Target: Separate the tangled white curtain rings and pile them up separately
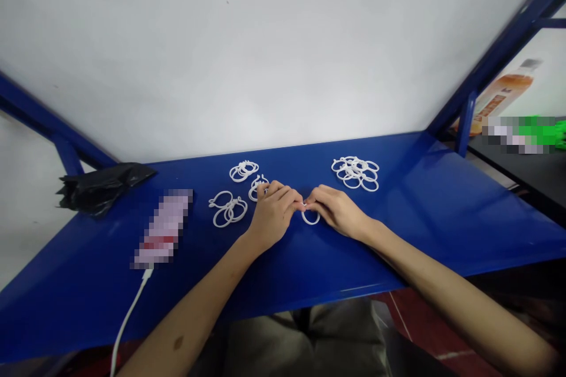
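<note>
Over the middle of the blue table, my left hand and my right hand meet at their fingertips. Both pinch the top of one white plastic ring, which hangs below the fingers; the pinched part is mostly hidden. Just behind my left hand lies a small bunch of white rings, partly covered by the fingers. Further left rest two more clusters, a nearer set of rings and a farther pile of rings. A larger heap of rings sits beyond my right hand.
A blurred pinkish object with a white cable lies at the left. Behind it is a black plastic bag. The blue table backs onto a white wall, with blue frame bars at both sides. An orange bottle stands at far right.
</note>
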A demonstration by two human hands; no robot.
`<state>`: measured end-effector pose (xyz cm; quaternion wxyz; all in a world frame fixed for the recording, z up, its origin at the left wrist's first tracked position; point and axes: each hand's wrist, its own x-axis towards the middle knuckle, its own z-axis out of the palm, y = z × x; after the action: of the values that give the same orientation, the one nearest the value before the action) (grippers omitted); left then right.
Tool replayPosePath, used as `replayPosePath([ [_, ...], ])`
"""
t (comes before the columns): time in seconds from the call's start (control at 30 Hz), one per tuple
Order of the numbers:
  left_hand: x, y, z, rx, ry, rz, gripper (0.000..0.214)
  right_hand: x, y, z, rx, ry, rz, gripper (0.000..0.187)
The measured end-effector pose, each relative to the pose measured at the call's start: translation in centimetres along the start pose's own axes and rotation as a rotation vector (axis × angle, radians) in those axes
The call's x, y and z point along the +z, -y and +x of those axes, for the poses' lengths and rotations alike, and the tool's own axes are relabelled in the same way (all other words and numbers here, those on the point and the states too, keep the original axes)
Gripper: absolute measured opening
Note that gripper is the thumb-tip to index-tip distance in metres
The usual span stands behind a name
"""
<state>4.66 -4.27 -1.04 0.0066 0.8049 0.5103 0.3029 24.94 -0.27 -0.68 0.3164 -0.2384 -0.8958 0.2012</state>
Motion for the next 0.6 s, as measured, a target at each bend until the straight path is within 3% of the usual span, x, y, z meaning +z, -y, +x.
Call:
replayPosePath([
  [0.17, 0.0, 0.3, 0.0, -0.008, 0.036, 0.013, 0.027, -0.1, 0.7, -0.1, -0.079, 0.043, -0.069, 0.026],
  [0.3, 0.4, 1.1, 0.4, -0.065, 0.047, 0.040, 0.022, 0.2, -0.4, 0.3, -0.005, 0.004, -0.127, 0.025],
  [0.4, 0.6, 1.4, 0.5, -0.119, 0.062, 0.131, 0.027, -0.5, -2.5, 0.5, 0.118, -0.148, -0.208, 0.021],
  [0.6, 0.3, 2.1, 0.0, -0.153, 0.097, 0.281, 0.050, -4.3, -7.3, -0.9, 0.458, -0.504, -0.531, 0.032],
])
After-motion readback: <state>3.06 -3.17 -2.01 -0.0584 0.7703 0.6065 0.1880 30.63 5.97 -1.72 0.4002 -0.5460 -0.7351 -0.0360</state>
